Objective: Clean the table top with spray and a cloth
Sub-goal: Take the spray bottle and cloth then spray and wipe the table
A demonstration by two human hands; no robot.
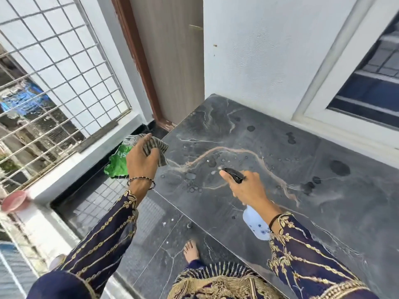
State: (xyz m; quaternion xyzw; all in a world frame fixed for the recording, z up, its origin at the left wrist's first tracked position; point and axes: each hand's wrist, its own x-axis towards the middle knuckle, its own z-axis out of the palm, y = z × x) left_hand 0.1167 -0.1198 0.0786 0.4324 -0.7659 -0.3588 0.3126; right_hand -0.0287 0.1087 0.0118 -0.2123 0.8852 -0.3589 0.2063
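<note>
Dark veined marble forms the table top (269,212), the landmark throughout. Over its near middle, the right hand (248,188) has its fingers wrapped around a spray bottle (255,223), nozzle aimed down at the beaded stone, presumably to wet it. Beyond, at the table's left edge, the left hand (141,160) bunches a striped cloth (156,148) in closed fingers, likely ready to wipe.

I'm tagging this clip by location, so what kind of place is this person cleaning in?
Probably a home balcony or covered landing. A metal grille opens onto neighbouring buildings, a wooden door and a window sit in white walls, and the dark marble table top stands on a tiled floor.
</note>
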